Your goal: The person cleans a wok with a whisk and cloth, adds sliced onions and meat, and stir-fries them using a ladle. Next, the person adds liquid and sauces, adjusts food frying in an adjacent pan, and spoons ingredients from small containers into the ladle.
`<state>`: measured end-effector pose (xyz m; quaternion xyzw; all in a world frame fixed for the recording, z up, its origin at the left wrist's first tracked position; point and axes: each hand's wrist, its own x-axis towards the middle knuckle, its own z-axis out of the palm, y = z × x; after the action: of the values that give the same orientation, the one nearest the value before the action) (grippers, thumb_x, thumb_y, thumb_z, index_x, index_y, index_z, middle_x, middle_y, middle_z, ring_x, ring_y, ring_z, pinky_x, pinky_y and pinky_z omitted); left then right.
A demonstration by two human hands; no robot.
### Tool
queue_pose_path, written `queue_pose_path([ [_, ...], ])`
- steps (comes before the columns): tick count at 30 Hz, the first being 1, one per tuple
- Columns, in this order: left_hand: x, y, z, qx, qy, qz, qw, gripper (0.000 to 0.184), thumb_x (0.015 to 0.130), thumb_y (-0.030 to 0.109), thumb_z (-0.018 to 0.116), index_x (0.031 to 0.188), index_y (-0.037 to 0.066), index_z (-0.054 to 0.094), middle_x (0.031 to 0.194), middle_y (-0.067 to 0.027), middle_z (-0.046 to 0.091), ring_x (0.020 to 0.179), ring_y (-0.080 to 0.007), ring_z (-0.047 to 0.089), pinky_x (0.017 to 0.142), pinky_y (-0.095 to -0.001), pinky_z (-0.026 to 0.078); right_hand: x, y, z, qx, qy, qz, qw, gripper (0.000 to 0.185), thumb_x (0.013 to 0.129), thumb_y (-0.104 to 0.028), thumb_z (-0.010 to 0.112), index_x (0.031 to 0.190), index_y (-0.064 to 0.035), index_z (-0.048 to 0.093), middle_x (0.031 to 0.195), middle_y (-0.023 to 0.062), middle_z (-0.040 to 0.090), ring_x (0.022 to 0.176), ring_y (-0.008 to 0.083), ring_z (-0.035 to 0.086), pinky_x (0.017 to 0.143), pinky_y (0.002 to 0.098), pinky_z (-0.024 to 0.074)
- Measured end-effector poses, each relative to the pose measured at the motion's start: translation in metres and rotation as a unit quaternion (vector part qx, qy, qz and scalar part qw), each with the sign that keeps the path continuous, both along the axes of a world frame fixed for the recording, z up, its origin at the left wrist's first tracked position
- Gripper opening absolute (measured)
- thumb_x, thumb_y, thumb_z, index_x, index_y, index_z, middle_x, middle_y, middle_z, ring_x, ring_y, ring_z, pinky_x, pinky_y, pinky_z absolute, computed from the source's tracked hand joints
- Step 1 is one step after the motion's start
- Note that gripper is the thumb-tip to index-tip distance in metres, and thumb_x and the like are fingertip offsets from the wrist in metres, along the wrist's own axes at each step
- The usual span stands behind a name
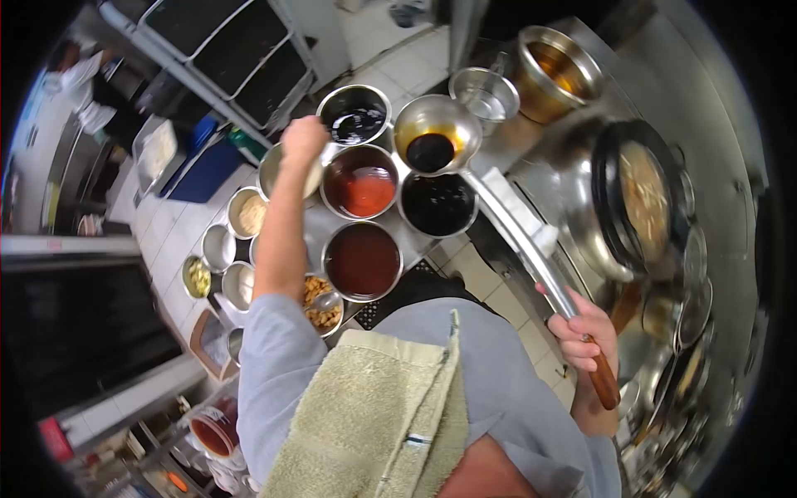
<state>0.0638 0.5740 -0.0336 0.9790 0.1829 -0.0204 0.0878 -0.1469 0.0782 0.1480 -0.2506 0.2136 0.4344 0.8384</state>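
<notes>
My right hand (588,334) is wrapped round the wooden handle of a big metal ladle (523,241). Dark liquid with an amber rim lies in the ladle's bowl, which hangs over the pots. My left hand (305,139) is closed above a pot with pale contents (272,173); whatever it may grip is hidden. Just beside that hand stands a pot of dark liquid (354,116). Nearer me are a pot of red liquid (361,184), a pot of brown-red liquid (363,261) and a pot of black liquid (437,204).
Small bowls stand at the left, one with tan granules (247,212). A bowl of brown chunks (322,305) holds a spoon. On the right is a large black-rimmed pot (635,203). A metal pot of amber liquid (558,73) stands behind. Another person (87,91) is at far left.
</notes>
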Motion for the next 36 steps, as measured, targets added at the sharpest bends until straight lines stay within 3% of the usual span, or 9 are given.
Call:
queue_pose_path([
  [8,0.01,-0.002,-0.056,-0.323,-0.021,0.086,0.942,0.031,0.081,0.025,0.055,0.094,0.002,0.072,0.101,-0.0235,0.067,0.101,-0.0379,0.064,0.091,-0.0435,0.049,0.068,0.06,0.0,0.144,-0.03,0.044,0.988,0.062,0.093,0.002,0.042,0.148,0.0004,0.014,0.07,0.0054,0.037,0.039,0.0047,0.038,0.028,0.0224,0.0416],
  [12,-0.004,-0.001,-0.053,-0.367,-0.042,0.117,0.922,0.029,0.08,0.023,0.057,0.086,-0.002,0.07,0.083,-0.0209,0.069,0.082,-0.0343,0.066,0.074,-0.0439,0.05,0.104,0.084,-0.018,0.195,-0.051,0.062,0.977,0.061,0.097,0.001,0.036,0.149,0.0031,0.005,0.074,0.0065,0.036,0.044,0.0077,0.043,0.033,0.026,0.045],
  [14,-0.017,0.0,-0.04,-0.499,-0.044,0.177,0.847,0.023,0.087,0.021,0.058,0.068,0.008,0.057,0.056,0.0038,0.043,0.043,-0.0081,0.03,0.04,-0.0285,0.021,0.12,0.099,-0.023,0.173,-0.069,0.07,0.98,0.057,0.096,0.0,0.038,0.148,0.0017,0.012,0.073,0.0051,0.037,0.042,0.005,0.041,0.03,0.0227,0.0424],
  [20,-0.059,0.01,-0.018,-0.635,-0.052,0.195,0.746,0.017,0.095,0.018,0.055,0.084,0.006,0.057,0.058,0.0084,0.038,0.043,-0.0027,0.028,0.039,-0.0218,0.018,0.172,0.121,-0.05,0.118,-0.128,0.125,0.977,0.046,0.096,-0.004,0.042,0.141,0.0,0.03,0.074,0.0027,0.039,0.042,0.0003,0.036,0.029,0.0173,0.0381],
  [24,-0.082,0.012,0.016,-0.685,-0.082,0.16,0.706,0.021,0.097,0.021,0.054,0.086,0.004,0.06,0.061,0.006,0.045,0.044,-0.0024,0.031,0.039,-0.0201,0.021,0.197,0.121,-0.061,0.107,-0.116,0.138,0.978,0.051,0.096,-0.001,0.038,0.145,0.0021,0.023,0.076,0.0037,0.04,0.044,0.0024,0.038,0.03,0.0194,0.0381],
  [28,-0.082,0.004,0.051,-0.639,-0.161,0.129,0.741,0.023,0.098,0.023,0.053,0.087,0.005,0.06,0.062,0.0052,0.048,0.046,-0.0018,0.031,0.041,-0.0189,0.022,0.207,0.119,-0.063,0.052,-0.153,0.164,0.973,0.051,0.095,-0.002,0.042,0.144,0.0004,0.027,0.073,0.0022,0.04,0.042,0.0008,0.037,0.03,0.017,0.037],
  [31,-0.064,0.003,0.041,-0.336,-0.31,0.006,0.89,0.027,0.099,0.024,0.053,0.091,0.0,0.062,0.066,0.0013,0.055,0.055,-0.0057,0.046,0.051,-0.0232,0.037,0.205,0.117,-0.061,0.03,-0.173,0.176,0.969,0.052,0.094,-0.003,0.044,0.143,-0.0003,0.028,0.072,0.0017,0.04,0.042,0.0002,0.037,0.03,0.0163,0.0371],
  [32,-0.064,-0.014,0.06,-0.257,-0.319,0.023,0.912,0.023,0.098,0.021,0.054,0.094,-0.001,0.062,0.068,-0.0079,0.062,0.058,-0.0177,0.058,0.056,-0.0325,0.045,0.204,0.116,-0.062,0.031,-0.182,0.183,0.966,0.052,0.094,-0.003,0.045,0.143,-0.0008,0.028,0.072,0.0014,0.04,0.042,-0.0003,0.037,0.03,0.0159,0.0374],
  [36,-0.051,-0.006,0.027,-0.034,-0.397,-0.067,0.915,0.01,0.093,0.013,0.058,0.09,0.003,0.058,0.071,-0.0192,0.06,0.068,-0.0392,0.06,0.057,-0.047,0.046,0.199,0.116,-0.061,0.024,-0.185,0.19,0.964,0.053,0.093,-0.004,0.046,0.143,-0.0007,0.028,0.072,0.0011,0.04,0.042,-0.0005,0.037,0.03,0.0158,0.0369],
])
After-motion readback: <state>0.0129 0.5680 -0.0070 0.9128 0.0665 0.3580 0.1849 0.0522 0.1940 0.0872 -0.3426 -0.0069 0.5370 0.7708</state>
